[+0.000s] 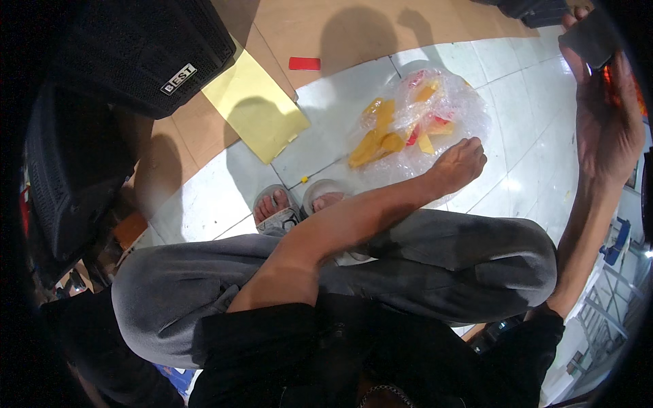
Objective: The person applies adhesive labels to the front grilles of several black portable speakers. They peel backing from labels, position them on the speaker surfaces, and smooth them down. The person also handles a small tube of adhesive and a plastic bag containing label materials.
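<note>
A crumpled heap of clear bubble wrap point(472, 102) lies on the tiled floor before me. Strips of yellow-brown tape point(380, 137) and red scraps point(412, 135) show in and on it. My left hand point(459, 160) reaches across my knees to the near right edge of the heap, fingers curled into a fist. Its palm side is hidden, so whether it grips the wrap is unclear. At the upper right, my right hand point(607, 117) is raised and holds a dark flat object point(592, 38), partly lost at the picture's rim.
Black speakers point(148, 46) stand at the left, one with a badge. A yellow sheet point(260, 107) lies partly on brown cardboard point(285, 25), near a red rectangular piece point(304, 64). A small yellow bit point(304, 179) rests by my sandalled feet point(273, 209).
</note>
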A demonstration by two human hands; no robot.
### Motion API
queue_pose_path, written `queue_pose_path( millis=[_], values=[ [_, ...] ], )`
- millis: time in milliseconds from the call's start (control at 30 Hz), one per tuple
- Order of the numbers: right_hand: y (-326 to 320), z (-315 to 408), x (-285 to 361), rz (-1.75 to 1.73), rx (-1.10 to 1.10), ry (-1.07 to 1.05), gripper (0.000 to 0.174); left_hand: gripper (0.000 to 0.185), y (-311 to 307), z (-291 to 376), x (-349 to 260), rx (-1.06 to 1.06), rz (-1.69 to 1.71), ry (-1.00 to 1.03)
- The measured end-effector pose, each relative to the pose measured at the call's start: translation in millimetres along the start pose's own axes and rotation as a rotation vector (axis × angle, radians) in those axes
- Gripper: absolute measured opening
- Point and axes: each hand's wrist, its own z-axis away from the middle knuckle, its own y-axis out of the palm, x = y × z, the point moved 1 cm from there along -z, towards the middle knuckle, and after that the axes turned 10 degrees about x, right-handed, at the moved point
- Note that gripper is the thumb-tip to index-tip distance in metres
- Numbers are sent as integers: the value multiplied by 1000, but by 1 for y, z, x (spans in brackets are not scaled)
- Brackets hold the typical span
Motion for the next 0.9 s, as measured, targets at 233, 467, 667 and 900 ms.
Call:
queue_pose_path(
  millis=[233,467,667,900],
  values=[
    [22,2,7,12,19,17,40,28,-1,6,-1,151,-376,-173],
    [33,-2,16,33,9,28,40,11,-34,1,-18,-106,139,-45],
    [63,-1,21,-38,250,72,54,13,-74,-9,19,-221,927,-236],
    [134,-43,24,-795,492,19,57,35,-244,29,124,-764,1565,-26]
  ],
)
